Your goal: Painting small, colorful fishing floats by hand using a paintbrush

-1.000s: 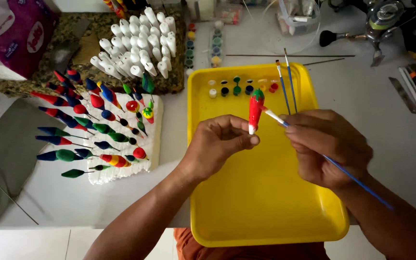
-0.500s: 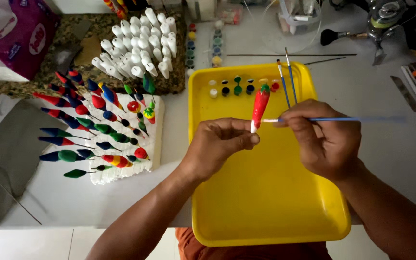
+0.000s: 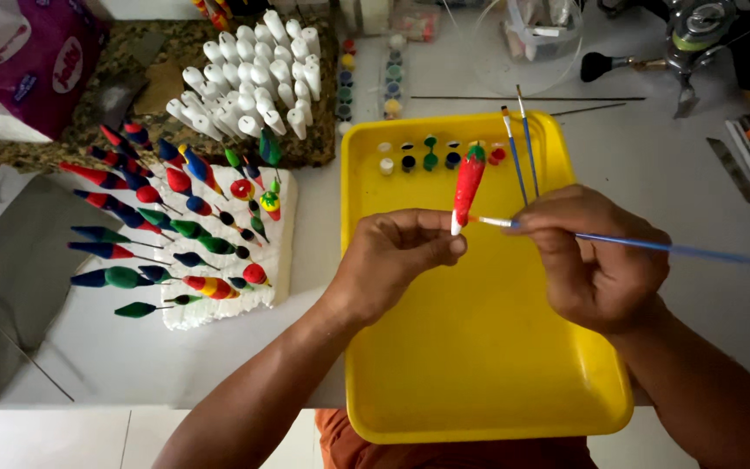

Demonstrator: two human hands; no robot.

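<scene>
My left hand (image 3: pixel 401 254) pinches the white lower end of a slim float (image 3: pixel 467 184), red with a green tip, and holds it upright over the yellow tray (image 3: pixel 479 365). A thin blue-handled paintbrush (image 3: pixel 644 246) lies level in my right hand (image 3: pixel 596 257), and its bristle tip touches the float's lower end. Small blobs of paint (image 3: pixel 431 156) in several colours sit in a row on the tray's far side. Two more brushes (image 3: pixel 518 148) lie on the tray's far right part.
A white foam block (image 3: pixel 219 300) at left holds several painted floats on thin stems. Behind it stands a cluster of unpainted white floats (image 3: pixel 253 74) on a dark mat. Paint pots (image 3: pixel 392 74), thin rods, a fishing reel (image 3: pixel 696 35) and tools line the back.
My right hand has turned the brush from slanting down to level, handle pointing right. The tip moved down the float to its lower end. The float stays upright in my left hand.
</scene>
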